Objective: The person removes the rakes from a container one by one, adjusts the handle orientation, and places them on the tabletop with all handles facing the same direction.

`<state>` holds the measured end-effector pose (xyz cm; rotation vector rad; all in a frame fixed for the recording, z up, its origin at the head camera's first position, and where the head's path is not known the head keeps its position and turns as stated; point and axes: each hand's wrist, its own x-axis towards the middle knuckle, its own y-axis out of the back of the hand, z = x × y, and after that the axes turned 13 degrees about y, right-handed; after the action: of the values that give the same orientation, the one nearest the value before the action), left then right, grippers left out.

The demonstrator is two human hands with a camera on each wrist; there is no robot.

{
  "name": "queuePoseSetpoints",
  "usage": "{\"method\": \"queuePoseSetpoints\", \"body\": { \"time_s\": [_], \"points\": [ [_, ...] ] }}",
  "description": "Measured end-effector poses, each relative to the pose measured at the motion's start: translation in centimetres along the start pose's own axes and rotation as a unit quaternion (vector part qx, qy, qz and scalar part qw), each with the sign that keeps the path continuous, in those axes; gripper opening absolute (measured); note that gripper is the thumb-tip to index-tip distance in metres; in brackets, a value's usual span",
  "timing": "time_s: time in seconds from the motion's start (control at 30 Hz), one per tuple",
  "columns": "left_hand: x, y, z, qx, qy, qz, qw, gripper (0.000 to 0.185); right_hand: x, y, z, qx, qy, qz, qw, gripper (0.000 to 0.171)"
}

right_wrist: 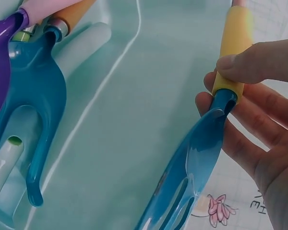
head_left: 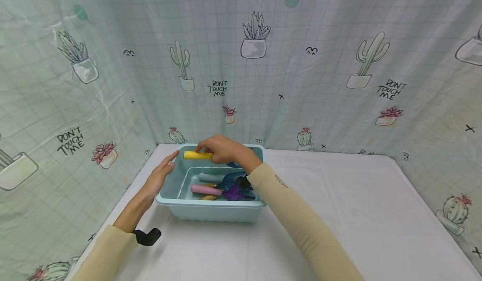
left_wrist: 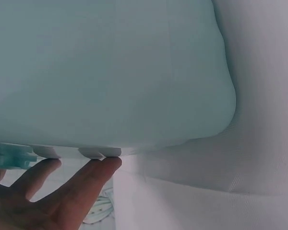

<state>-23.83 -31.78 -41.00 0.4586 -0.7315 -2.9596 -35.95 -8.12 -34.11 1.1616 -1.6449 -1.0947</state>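
Note:
My right hand [head_left: 225, 149] pinches a hand fork by its yellow handle, thumb on one side and fingers on the other. The fork's blue, slotted head [right_wrist: 194, 148] slants down in the right wrist view. Below it is a light blue bin [head_left: 214, 213] holding several tools. Among these are a purple tool with a pink handle [head_left: 205, 189] and another blue fork [right_wrist: 41, 88] with a wooden handle. My left hand [head_left: 156, 180] is at the bin's left side; in the left wrist view its extended fingertips [left_wrist: 110, 164] touch the wall.
A white-covered table [head_left: 339, 214] bears the bin and stretches to the right. Patterned cloth [head_left: 278, 76] with cactus drawings hangs behind it and at both sides. A black band piece [head_left: 148, 236] sits at my left wrist.

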Motion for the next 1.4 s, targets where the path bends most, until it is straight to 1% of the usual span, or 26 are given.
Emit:
{"method": "queuePoseSetpoints", "body": {
  "time_s": [0.17,0.4,0.57,0.83,1.07,1.23,1.4],
  "points": [
    [-0.1,-0.1,0.0,-0.002,-0.003,0.000,1.0000,0.057,-0.3,0.2,-0.1,-0.001,0.003,0.003,1.000,0.052],
    [0.0,-0.2,0.0,-0.002,-0.008,0.001,1.0000,0.058,-1.1,0.8,-0.5,-0.007,0.006,0.018,1.000,0.053],
    [-0.1,-0.3,0.0,0.004,-0.008,0.005,0.9999,0.058,-1.7,1.1,-0.9,-0.011,0.011,0.028,1.000,0.050],
    [0.0,-0.3,0.0,0.003,-0.010,0.007,0.9999,0.057,-3.0,1.5,-1.2,0.001,0.003,0.042,0.999,0.047],
    [-0.1,-0.3,0.0,0.003,0.011,0.004,0.9999,0.057,-4.5,2.0,-1.8,0.002,0.007,0.064,0.998,0.048],
    [0.0,-0.2,0.0,-0.001,0.010,0.006,0.9999,0.058,-5.7,2.7,-2.7,-0.001,0.011,0.085,0.996,0.047],
    [0.0,-0.2,0.1,0.002,0.016,0.008,0.9998,0.058,-6.9,3.2,-3.2,-0.003,0.019,0.102,0.995,0.047]
  ]
}}
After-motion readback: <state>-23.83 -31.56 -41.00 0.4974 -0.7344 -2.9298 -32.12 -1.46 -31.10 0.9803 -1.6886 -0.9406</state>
